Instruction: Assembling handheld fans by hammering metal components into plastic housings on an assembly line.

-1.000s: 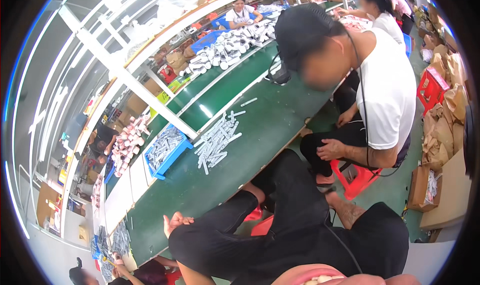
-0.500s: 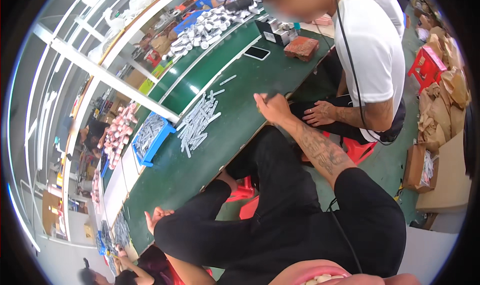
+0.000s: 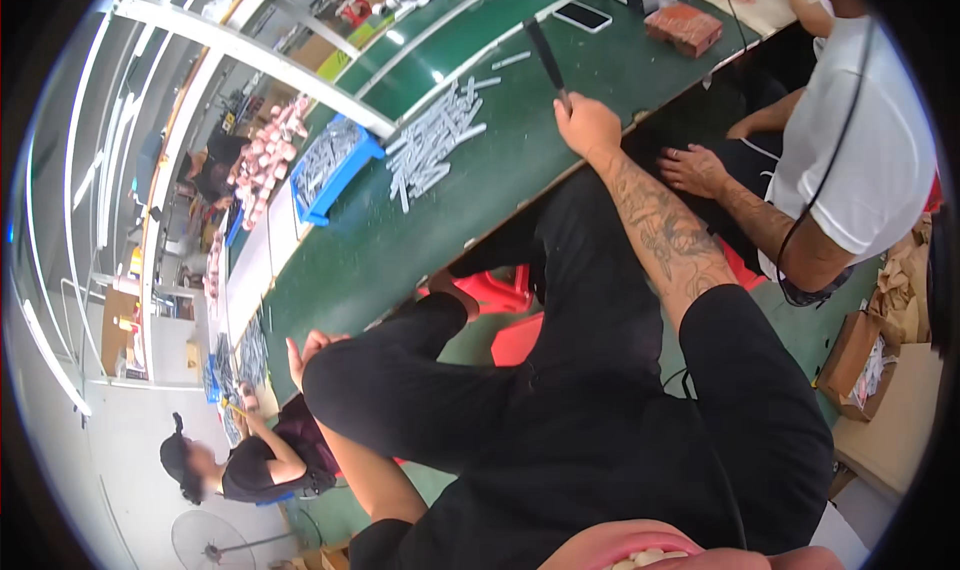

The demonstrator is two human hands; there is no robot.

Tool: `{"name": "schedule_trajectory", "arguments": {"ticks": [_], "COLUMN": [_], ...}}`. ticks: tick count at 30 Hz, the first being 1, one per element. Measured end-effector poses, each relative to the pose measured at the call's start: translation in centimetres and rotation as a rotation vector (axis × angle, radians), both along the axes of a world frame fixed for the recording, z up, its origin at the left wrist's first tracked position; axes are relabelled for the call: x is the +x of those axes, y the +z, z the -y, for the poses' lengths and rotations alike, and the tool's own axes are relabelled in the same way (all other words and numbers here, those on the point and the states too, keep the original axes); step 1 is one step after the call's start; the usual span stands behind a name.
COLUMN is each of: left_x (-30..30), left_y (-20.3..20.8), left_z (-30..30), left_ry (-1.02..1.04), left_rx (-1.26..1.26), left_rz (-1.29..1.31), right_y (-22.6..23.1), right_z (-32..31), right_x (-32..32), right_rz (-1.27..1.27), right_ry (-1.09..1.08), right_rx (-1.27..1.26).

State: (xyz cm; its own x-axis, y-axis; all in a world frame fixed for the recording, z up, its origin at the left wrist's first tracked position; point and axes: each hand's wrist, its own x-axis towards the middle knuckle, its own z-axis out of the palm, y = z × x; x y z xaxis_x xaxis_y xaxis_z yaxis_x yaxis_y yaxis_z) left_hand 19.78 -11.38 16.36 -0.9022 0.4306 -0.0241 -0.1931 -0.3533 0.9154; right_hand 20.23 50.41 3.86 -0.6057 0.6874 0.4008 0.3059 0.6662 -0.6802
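My right hand, at the table's near edge, is closed round the lower end of a long, narrow, dark tool. Its flat shaft points up and away over the green tabletop; its exact kind is unclear. My left hand is by my raised knee at the left part of the table edge, holding nothing that I can see. One finger stands out from the others, and the knee hides part of the hand. Left of the tool lies a loose pile of grey strip-shaped pieces on the table.
A blue bin of similar grey pieces stands beyond the pile. A phone and a reddish brick lie farther right. A co-worker in a white shirt sits at right; another person works at lower left.
The view has shifted, so the table appears higher. The dark tool, blurred at my right hand before, now stands out clearly above it. My left hand stays by the knee.
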Motion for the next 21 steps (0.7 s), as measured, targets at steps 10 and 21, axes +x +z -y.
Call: {"name": "schedule_trajectory", "arguments": {"ticks": [10, 21], "left_x": [-0.7, -4.9], "left_y": [-1.6, -4.5], "left_z": [0.5, -0.7], "left_ry": [-0.01, -0.064], "left_rx": [0.048, 0.081], "left_rz": [0.027, 0.109], "right_y": [1.2, 0.0], "right_z": [-1.2, -6.5], "right_x": [0.4, -1.5], "right_rz": [0.151, 0.049], "right_ry": [-0.004, 0.044], "right_rx": [-0.065, -0.039]}}
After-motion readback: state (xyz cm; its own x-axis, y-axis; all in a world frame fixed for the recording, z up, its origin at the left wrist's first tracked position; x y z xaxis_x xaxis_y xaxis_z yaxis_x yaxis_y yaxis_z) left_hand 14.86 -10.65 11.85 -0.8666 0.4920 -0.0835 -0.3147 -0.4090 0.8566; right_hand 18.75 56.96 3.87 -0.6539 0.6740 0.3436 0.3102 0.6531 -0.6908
